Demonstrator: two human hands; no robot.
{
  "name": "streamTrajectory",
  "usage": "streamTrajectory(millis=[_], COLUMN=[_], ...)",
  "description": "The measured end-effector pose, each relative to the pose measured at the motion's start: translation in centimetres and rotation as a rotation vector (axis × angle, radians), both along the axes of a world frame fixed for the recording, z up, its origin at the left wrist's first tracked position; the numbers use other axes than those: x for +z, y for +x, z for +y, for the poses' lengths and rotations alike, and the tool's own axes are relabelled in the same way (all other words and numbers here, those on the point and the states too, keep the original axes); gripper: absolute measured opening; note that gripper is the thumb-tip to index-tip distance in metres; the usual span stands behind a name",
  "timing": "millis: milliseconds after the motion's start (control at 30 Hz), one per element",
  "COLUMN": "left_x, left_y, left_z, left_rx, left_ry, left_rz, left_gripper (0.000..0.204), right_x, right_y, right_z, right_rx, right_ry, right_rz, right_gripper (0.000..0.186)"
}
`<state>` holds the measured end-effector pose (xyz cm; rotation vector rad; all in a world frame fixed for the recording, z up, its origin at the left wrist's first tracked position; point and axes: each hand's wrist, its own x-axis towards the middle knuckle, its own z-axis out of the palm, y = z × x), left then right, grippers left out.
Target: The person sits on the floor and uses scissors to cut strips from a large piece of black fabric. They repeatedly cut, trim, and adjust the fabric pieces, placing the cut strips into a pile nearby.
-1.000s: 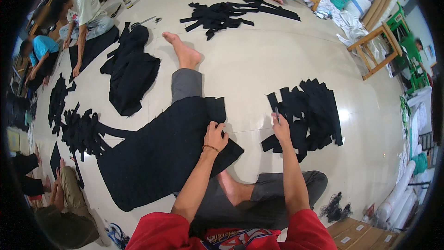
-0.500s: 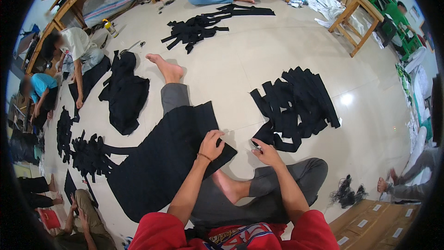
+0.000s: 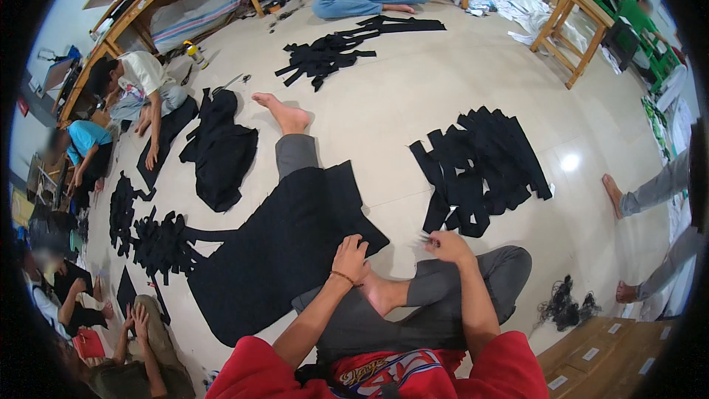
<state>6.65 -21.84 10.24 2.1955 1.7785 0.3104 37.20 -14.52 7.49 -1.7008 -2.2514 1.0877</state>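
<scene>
A large piece of black cloth [image 3: 258,258] lies spread over my outstretched leg and the floor on my left. At the near side of its right-hand corner, my left hand [image 3: 350,260] rests with bent fingers closed on the cloth edge; the thumb side is partly hidden. To the right and apart from the cloth, my right hand [image 3: 449,246] is closed round small metal snips [image 3: 426,240], blurred at the tip. Just beyond that hand lies a pile of overlapping black fabric strips [image 3: 484,166].
More black cut pieces [image 3: 220,155] and strip heaps [image 3: 164,242] lie on the left, another heap [image 3: 325,55] far ahead. Several people sit around; a person's legs [image 3: 657,192] stand at right. Tangled black threads [image 3: 567,307] lie near cardboard boxes [image 3: 598,355]. A wooden stool [image 3: 572,33] stands far right.
My right hand has moved right with the snips, away from the cloth's corner. My left hand has slid nearer along the cloth edge. The standing person's legs at right have come further into view.
</scene>
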Motion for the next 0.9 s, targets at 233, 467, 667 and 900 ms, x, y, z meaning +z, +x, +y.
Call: streamTrajectory(millis=[233, 467, 667, 900], left_x=[-0.9, 1.6, 3.0, 5.1], left_y=[-1.0, 0.5, 0.5, 0.1], left_z=[-1.3, -1.6, -2.4, -7.4], left_rx=[0.031, 0.034, -0.082, 0.416], left_ry=[0.133, 0.353, 0.436, -0.387], left_rz=[-0.026, -0.203, -0.249, -0.790], left_gripper=[0.021, 0.015, 0.015, 0.022], right_x=[0.3, 0.2, 0.5, 3.8], right_y=[-4.5, -8.3, -13.0, -13.9], right_z=[-2.1, -3.0, -3.6, -1.7], right_rx=[0.432, -0.298, -0.787, -0.770], right_ry=[-0.051, -0.552, -0.905, -0.509], right_rz=[-0.361, 0.616, 1.080, 1.213], right_gripper=[0.046, 0.056, 0.035, 0.032])
